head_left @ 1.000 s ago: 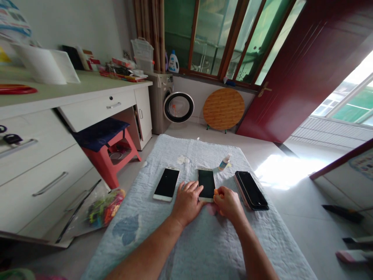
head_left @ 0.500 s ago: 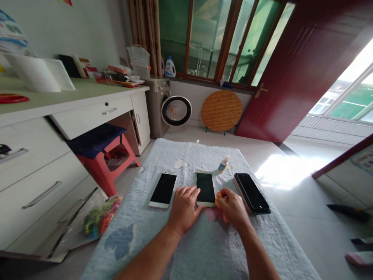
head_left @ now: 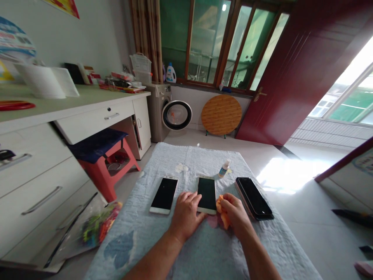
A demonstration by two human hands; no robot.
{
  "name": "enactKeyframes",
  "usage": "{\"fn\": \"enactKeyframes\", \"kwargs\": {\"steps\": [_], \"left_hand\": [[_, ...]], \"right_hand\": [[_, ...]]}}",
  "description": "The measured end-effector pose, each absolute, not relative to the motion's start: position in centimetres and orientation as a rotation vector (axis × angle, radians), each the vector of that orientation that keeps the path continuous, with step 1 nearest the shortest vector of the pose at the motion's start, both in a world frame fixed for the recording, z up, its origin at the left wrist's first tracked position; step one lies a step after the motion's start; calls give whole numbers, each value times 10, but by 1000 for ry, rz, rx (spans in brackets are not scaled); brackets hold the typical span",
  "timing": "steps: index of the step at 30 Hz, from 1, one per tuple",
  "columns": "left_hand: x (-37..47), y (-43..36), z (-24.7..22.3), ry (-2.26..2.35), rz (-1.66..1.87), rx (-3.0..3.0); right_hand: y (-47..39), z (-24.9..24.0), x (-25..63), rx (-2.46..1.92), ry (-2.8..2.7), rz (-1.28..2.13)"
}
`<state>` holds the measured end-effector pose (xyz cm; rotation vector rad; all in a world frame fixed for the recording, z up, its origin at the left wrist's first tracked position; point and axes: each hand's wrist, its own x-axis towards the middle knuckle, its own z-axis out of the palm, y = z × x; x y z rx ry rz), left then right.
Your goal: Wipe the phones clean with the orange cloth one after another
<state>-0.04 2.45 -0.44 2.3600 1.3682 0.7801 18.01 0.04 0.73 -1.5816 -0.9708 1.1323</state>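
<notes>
A white-framed phone with a dark screen [head_left: 206, 192] lies in the middle of the cloth-covered table. My left hand [head_left: 187, 212] rests against its left and lower edges, thumb and fingers spread apart. At its right edge my right hand [head_left: 233, 212] pinches a crumpled orange cloth [head_left: 223, 217]. Another white phone [head_left: 164, 194] lies screen up to the left. On the right is a black phone [head_left: 254, 197], on top of something with a pinkish edge. Behind the middle phone stands a small spray bottle [head_left: 224, 168].
Blue patterned cloth [head_left: 186, 155] covers the table. A red stool [head_left: 105, 171] and a clear bag of colourful items [head_left: 99, 225] are at left, beside a white desk [head_left: 96, 120]. Farther back are a washing machine [head_left: 157, 112] and a round wooden board [head_left: 221, 113].
The view has tilted up slightly, so everything sits a little lower. My right hand has shifted slightly away from the phone's edge, and more of the orange cloth shows.
</notes>
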Motion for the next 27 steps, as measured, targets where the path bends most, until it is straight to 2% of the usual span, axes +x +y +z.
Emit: {"fn": "enactKeyframes", "kwargs": {"steps": [5,16,27], "left_hand": [[-1,24,0,1343,777,2385],[-3,19,2,1298,1055,2462],[-5,18,3,1384,1309,2494]], "right_hand": [[-1,14,179,-1353,-773,1341],[-5,17,174,-972,-731,1468],[-5,12,168,-958,-775,1547]]}}
